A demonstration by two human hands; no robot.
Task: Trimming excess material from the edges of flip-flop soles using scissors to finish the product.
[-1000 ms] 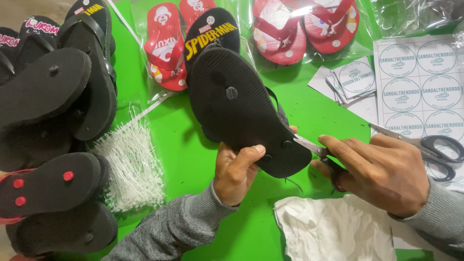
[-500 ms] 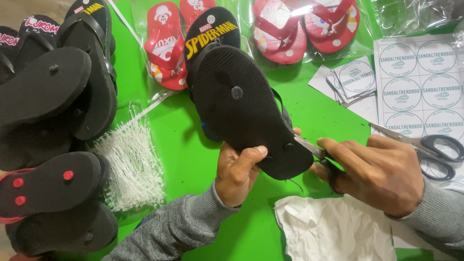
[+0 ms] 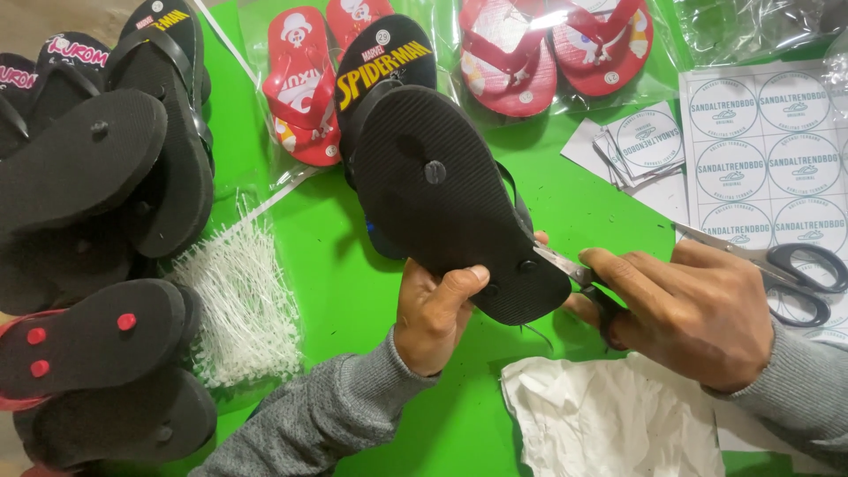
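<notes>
- Matte black foam flip-flop sole [image 3: 442, 194], dotted texture, in the grip.
- Silver-bladed small scissors [image 3: 565, 265] at its heel.
- Bright green table surface [image 3: 344, 291] beneath.
- White crumpled paper [image 3: 609, 415] below the grip.
- Red printed flip-flops in clear bags [image 3: 305, 97] above.
- Grey knit sleeves [image 3: 327, 415].

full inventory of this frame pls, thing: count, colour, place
held sandal: 1, black, sole up, centre
small scissors: 1, metal blades, at the held sandal's heel
printed sandal: 1, black with yellow print, under the held one
sandal pile: several, black, some with red plugs, left
bagged sandals: a few pairs, red, top
plastic ties: a heap, white, left of centre
sticker sheet: 1, white with round labels, right
large scissors: 1, black handles, right
crumpled paper: 1, white, bottom
table: green
left hand: grips the held sandal's heel
right hand: holds the small scissors
</notes>
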